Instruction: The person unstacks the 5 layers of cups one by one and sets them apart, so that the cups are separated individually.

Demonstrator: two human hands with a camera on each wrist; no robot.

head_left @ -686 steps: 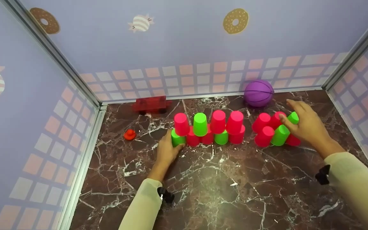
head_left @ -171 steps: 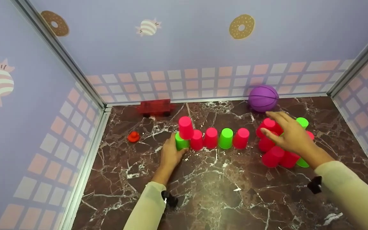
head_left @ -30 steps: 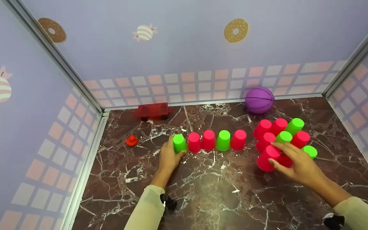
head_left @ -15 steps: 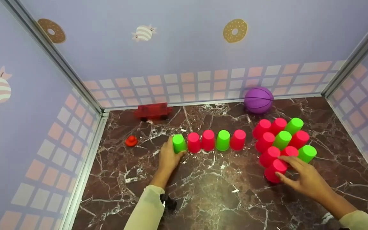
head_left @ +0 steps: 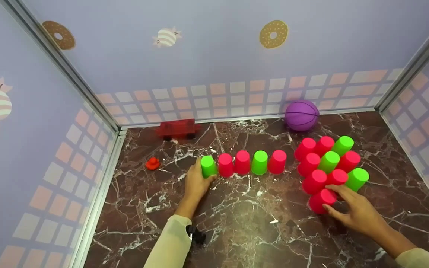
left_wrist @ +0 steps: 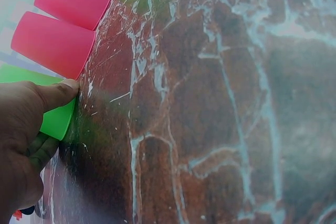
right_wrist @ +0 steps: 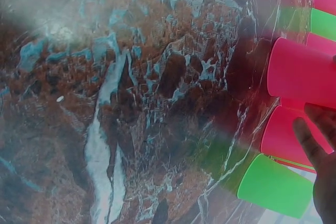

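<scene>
My left hand (head_left: 196, 182) holds the green cup (head_left: 209, 166) at the left end of a row of upside-down cups. In the left wrist view its thumb lies along that cup's side. Several pink and green cups stand close together on the right. At the front of this group my right hand (head_left: 361, 212) has thumb and fingers around a pink cup (head_left: 322, 201). In the right wrist view part of the right hand (right_wrist: 325, 156) shows at the edge, beside the pink cup (right_wrist: 302, 72); some fingers are out of frame.
A purple ball (head_left: 301, 115) rests by the back wall. A red toy vehicle (head_left: 178, 129) and a small orange-red toy (head_left: 152, 163) lie at the left on the dark marbled surface (head_left: 248, 223). Walls enclose the back and both sides.
The upper cups have gone from the row, and the right-hand group has grown. My right hand brought a pink cup forward to the group's front, then shifted it slightly. My left hand stayed.
</scene>
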